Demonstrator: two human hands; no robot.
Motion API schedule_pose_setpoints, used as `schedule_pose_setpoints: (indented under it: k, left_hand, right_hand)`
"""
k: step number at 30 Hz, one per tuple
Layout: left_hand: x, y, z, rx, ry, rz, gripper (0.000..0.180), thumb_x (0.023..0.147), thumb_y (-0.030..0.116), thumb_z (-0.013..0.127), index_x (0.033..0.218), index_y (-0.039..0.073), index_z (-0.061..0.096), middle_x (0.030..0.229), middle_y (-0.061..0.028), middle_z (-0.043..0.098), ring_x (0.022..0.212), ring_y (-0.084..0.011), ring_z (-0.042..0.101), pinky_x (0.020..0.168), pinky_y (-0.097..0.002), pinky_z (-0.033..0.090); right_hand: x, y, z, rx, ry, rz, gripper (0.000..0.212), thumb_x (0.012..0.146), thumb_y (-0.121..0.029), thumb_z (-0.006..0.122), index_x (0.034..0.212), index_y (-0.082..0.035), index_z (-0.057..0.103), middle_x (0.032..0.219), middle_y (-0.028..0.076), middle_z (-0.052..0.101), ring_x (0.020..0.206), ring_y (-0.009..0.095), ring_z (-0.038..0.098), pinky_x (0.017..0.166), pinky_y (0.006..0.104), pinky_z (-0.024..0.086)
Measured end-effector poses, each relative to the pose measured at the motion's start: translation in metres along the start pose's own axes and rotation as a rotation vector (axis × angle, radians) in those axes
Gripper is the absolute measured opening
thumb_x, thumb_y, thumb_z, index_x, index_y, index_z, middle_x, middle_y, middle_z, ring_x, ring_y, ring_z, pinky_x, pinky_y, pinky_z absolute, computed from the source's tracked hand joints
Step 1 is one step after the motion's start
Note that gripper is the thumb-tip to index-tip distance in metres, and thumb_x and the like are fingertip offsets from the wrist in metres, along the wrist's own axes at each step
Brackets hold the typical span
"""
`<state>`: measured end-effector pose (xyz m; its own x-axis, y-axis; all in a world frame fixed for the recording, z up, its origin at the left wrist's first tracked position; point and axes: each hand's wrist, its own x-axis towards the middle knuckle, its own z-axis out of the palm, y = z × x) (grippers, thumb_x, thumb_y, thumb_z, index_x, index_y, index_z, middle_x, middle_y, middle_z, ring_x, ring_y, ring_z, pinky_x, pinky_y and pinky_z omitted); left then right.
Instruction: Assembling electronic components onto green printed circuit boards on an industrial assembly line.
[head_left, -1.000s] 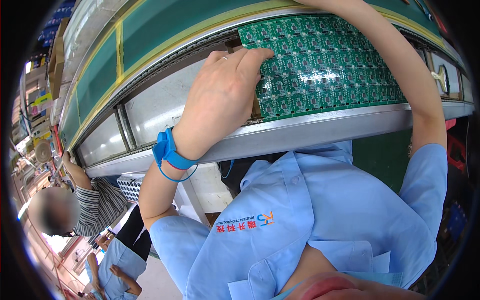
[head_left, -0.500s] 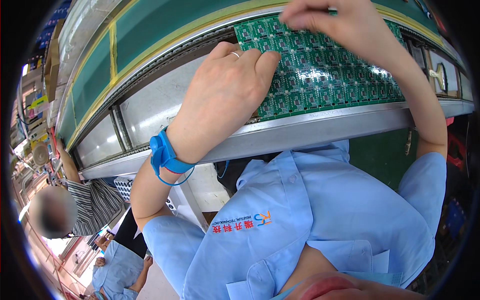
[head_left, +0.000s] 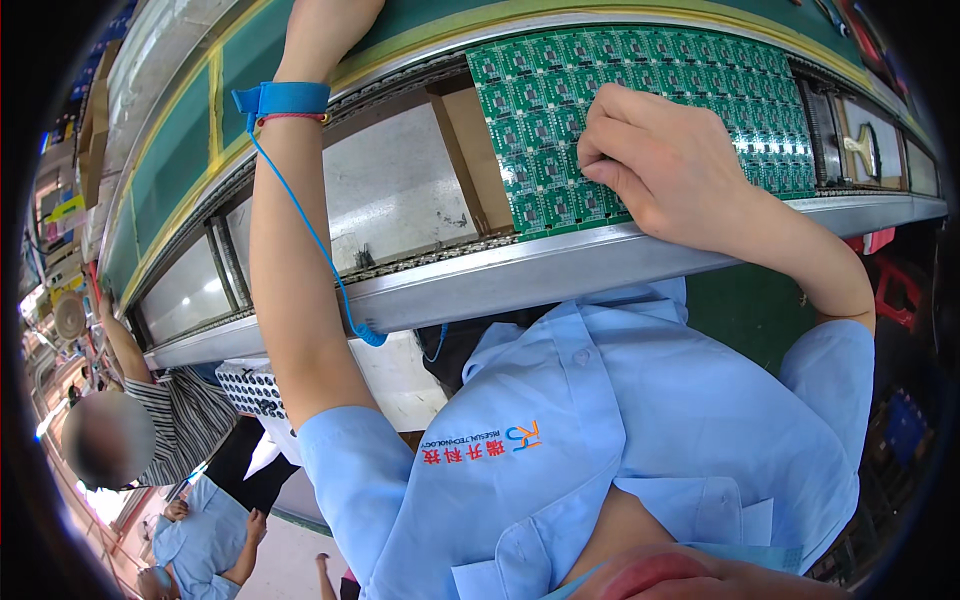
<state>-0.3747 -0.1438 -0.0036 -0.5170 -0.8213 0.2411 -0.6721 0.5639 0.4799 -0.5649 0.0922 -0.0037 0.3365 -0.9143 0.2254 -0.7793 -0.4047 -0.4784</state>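
A large green circuit board panel [head_left: 545,150], made up of many small repeated boards, lies across the rails of a metal conveyor [head_left: 560,254]. Over its middle is my right hand [head_left: 670,165], fingers curled with the tips pressed together close above the boards; anything between them is too small or hidden to make out. My left hand [head_left: 330,35] reaches beyond the conveyor to the green worktop [head_left: 430,25], and its fingers are cut off by the upper edge. Around my left wrist is a blue wrist strap [head_left: 285,99], its coiled cord hanging along the forearm.
Left of the panel, a brown cardboard strip [head_left: 475,150] and a pale plate [head_left: 390,180] show between the rails. Tools [head_left: 835,15] lie at the far right. Two other people sit at the left, one in a striped shirt [head_left: 195,420]. A red stool [head_left: 895,295] stands at right.
My left hand has moved off the panel's left side, up and left past the conveyor. My right hand has come down from the far edge to the panel's middle.
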Motion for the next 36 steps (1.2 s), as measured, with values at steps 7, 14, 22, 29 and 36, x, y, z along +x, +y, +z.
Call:
schedule_pose_setpoints:
  k: [7, 14, 22, 29, 36]
  left_hand:
    - [0.002, 0.002, 0.007, -0.085, -0.004, 0.111, 0.017, 0.081, 0.009, 0.065, 0.092, -0.003, 0.06, 0.08, -0.0184, 0.063, 0.076, -0.0318, 0.061, 0.068, -0.0377, 0.047]
    - [-0.006, 0.028, -0.005, -0.013, -0.054, 0.091, 0.01, 0.083, 0.005, 0.059, 0.089, -0.002, 0.056, 0.081, -0.0183, 0.061, 0.077, -0.0348, 0.058, 0.07, -0.0386, 0.046]
    - [-0.018, 0.031, -0.017, -0.342, 0.034, -0.02, 0.006, 0.087, -0.001, 0.054, 0.093, -0.002, 0.053, 0.07, -0.0069, 0.057, 0.061, -0.0132, 0.053, 0.056, -0.0275, 0.043]
    - [-0.054, 0.075, -0.028, -0.336, -0.009, -0.016, 0.014, 0.085, -0.001, 0.06, 0.098, -0.005, 0.063, 0.082, -0.0085, 0.065, 0.074, -0.0127, 0.059, 0.068, -0.0244, 0.048]
    - [-0.078, 0.077, -0.032, -0.417, -0.06, 0.012, 0.007, 0.083, -0.005, 0.058, 0.09, -0.004, 0.061, 0.077, -0.0064, 0.062, 0.073, -0.011, 0.058, 0.066, -0.025, 0.047]
  right_hand:
    - [0.0, -0.002, -0.002, -0.087, 0.011, -0.061, 0.006, 0.072, -0.007, 0.061, 0.076, -0.007, 0.057, 0.079, 0.004, 0.05, 0.071, 0.022, 0.057, 0.052, 0.0354, 0.045]
    - [0.0, -0.004, -0.003, -0.119, 0.005, -0.077, 0.006, 0.071, -0.006, 0.061, 0.076, -0.007, 0.057, 0.08, 0.005, 0.05, 0.071, 0.022, 0.056, 0.051, 0.0358, 0.045]
    - [0.002, 0.003, -0.004, -0.026, -0.002, -0.011, 0.007, 0.075, -0.007, 0.063, 0.076, -0.01, 0.057, 0.079, 0.003, 0.051, 0.069, 0.023, 0.058, 0.052, 0.036, 0.045]
    - [0.0, 0.004, -0.005, 0.003, -0.027, -0.003, 0.008, 0.074, -0.006, 0.064, 0.076, -0.009, 0.058, 0.08, 0.003, 0.051, 0.07, 0.023, 0.058, 0.052, 0.0359, 0.045]
    - [-0.002, 0.0, -0.005, -0.068, 0.009, -0.047, 0.008, 0.072, -0.004, 0.063, 0.075, -0.008, 0.057, 0.078, 0.004, 0.05, 0.07, 0.023, 0.057, 0.052, 0.0359, 0.045]
